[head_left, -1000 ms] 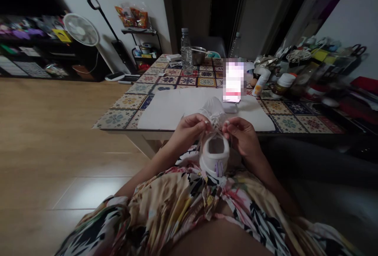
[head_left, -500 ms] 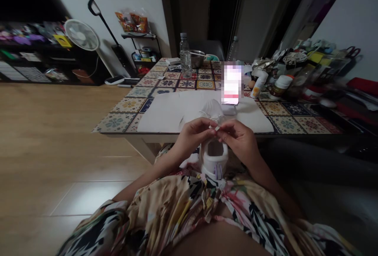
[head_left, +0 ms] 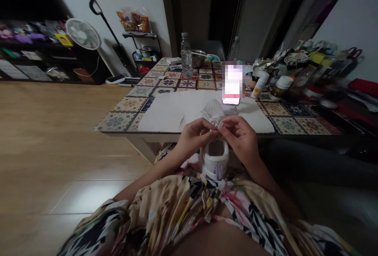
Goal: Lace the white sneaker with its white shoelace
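A white sneaker (head_left: 213,166) rests between my lap and the table edge, its heel towards me and its toe over the white sheet. A lilac tab marks the heel. White shoelaces (head_left: 217,122) show at the front of its opening, with a loose loop lying to the left. My left hand (head_left: 197,133) is closed in a pinch over the lacing. Opposite it, my right hand (head_left: 240,134) pinches at the same spot, thumb and forefinger almost meeting the left fingertips. The bit of lace between the fingertips is mostly hidden.
A white sheet (head_left: 165,110) covers the near part of the patterned table (head_left: 118,108). A lit phone (head_left: 232,84) stands upright beyond the shoe. Plastic bottles (head_left: 186,57), a metal bowl (head_left: 198,60), a white tube (head_left: 260,84) and a jar (head_left: 282,87) stand farther back.
The small white piece seen between my fingertips is now hidden. My right hand has shifted slightly up, with its fingers a little more spread, and more lacing shows between the hands.
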Action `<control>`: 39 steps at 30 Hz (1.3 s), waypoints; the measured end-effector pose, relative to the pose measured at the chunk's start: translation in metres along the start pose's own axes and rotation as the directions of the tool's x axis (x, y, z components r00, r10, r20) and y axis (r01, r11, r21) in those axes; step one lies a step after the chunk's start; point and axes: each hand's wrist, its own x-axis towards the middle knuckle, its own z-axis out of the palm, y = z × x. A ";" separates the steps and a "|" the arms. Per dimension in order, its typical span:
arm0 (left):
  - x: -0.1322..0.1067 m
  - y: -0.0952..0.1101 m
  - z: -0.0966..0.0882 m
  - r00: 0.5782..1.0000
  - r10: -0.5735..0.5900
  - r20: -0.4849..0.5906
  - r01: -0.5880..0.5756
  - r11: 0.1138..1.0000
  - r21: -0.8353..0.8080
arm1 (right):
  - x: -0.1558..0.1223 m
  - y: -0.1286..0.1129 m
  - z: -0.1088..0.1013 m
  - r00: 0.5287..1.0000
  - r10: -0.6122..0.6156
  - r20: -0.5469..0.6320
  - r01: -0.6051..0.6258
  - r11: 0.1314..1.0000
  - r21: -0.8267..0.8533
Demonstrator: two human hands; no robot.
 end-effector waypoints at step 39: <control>0.027 -0.024 -0.020 0.986 0.169 0.009 -0.153 0.870 0.468 | 0.005 -0.008 -0.019 0.751 -0.423 0.506 0.516 0.855 -0.052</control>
